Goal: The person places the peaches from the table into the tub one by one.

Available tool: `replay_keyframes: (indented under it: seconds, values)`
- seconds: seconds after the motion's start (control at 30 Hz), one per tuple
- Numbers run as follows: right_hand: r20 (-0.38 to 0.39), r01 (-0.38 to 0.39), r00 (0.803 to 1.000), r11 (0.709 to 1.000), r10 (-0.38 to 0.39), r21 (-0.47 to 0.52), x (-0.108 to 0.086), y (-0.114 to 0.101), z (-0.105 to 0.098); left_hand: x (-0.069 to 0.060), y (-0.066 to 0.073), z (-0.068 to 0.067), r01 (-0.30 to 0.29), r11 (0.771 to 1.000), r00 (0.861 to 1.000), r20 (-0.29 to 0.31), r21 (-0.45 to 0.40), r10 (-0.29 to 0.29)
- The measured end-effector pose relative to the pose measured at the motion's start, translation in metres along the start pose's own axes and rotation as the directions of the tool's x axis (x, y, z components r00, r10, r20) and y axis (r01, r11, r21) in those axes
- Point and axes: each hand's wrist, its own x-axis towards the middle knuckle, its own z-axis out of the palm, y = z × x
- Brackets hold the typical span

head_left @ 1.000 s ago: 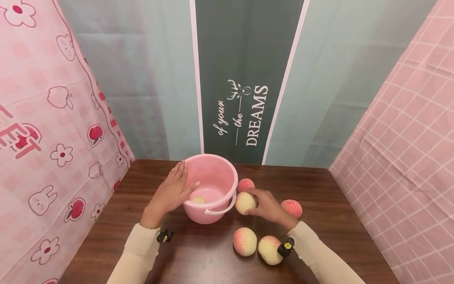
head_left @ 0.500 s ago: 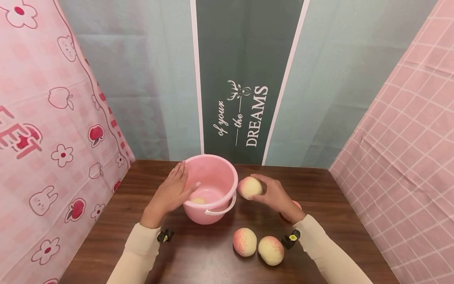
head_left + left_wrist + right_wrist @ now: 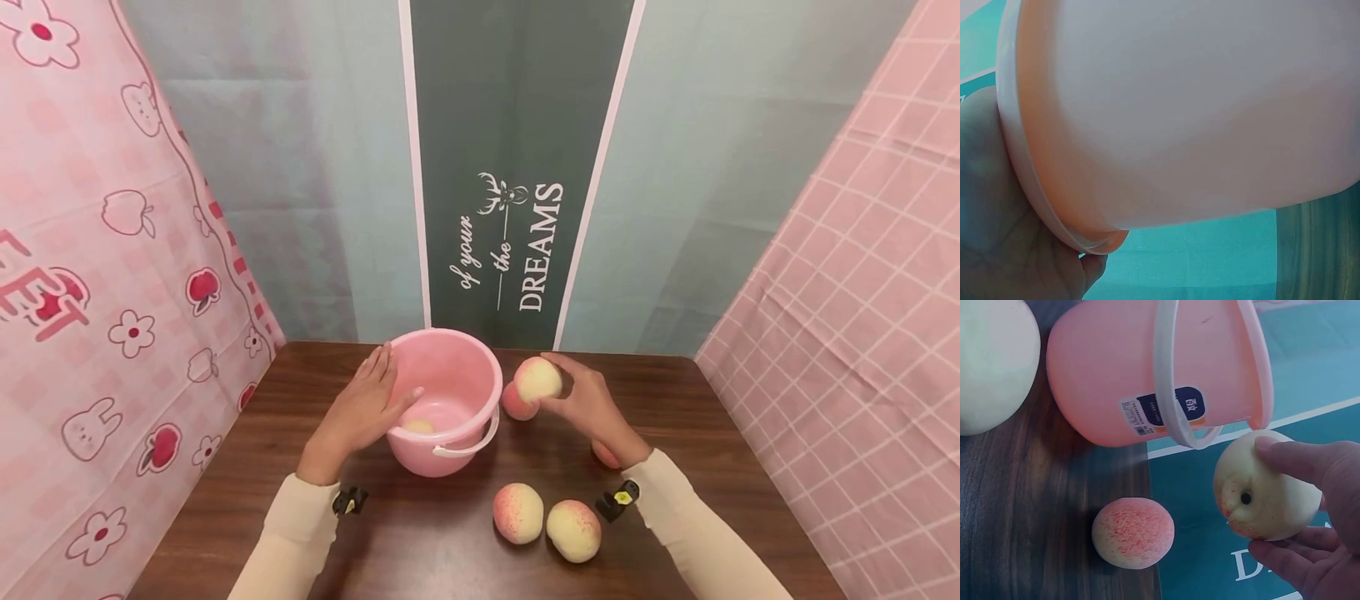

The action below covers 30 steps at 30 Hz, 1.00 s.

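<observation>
Centre-right in the head view, the right hand (image 3: 588, 404) pinches a peach (image 3: 538, 380) between thumb and fingers, a gap from the pink bucket (image 3: 423, 454). The left hand (image 3: 360, 404) lies straight-fingered along its left rim, thumb apart. Something pale (image 3: 418, 426) inside is mostly hidden — another peach (image 3: 604, 454) half-covered by the right wrist. Only the right wrist view shows the bucket's label (image 3: 1141, 415).

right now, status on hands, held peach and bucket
Right hand holds peach off the table. Left hand rests on bucket, thumb over the opening. White handle hangs down, not across the opening.
</observation>
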Motion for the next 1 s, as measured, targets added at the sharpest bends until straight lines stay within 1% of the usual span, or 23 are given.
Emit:
replay_keyframes:
  seconds: [0.17, 0.37, 0.53, 0.73, 1.0]
  values:
    - [-0.032, 0.0, 0.999, 1.0, -0.001, -0.009, 0.002, -0.004, -0.002, 0.001, 0.001, -0.002, 0.002, 1.0, 1.0, -0.003, 0.002, -0.002]
    - [-0.053, -0.032, 0.998, 0.999, 0.032, 0.001, 0.003, -0.01, -0.004, 0.001, 0.001, -0.003, 0.014, 1.0, 1.0, 0.019, -0.021, -0.014]
    - [-0.073, -0.051, 0.996, 0.999, 0.051, 0.011, 0.005, -0.018, -0.007, 0.0, 0.0, -0.001, 0.016, 1.0, 0.999, 0.029, -0.025, -0.016]
    - [-0.077, -0.062, 0.995, 0.998, 0.064, 0.026, 0.006, -0.029, -0.01, 0.0, 0.0, 0.0, 0.008, 1.0, 1.0, 0.022, -0.018, -0.008]
    - [-0.079, -0.085, 0.993, 0.994, 0.09, 0.065, 0.008, -0.036, -0.012, 0.001, 0.0, 0.0, 0.014, 1.0, 0.999, 0.03, -0.02, -0.013]
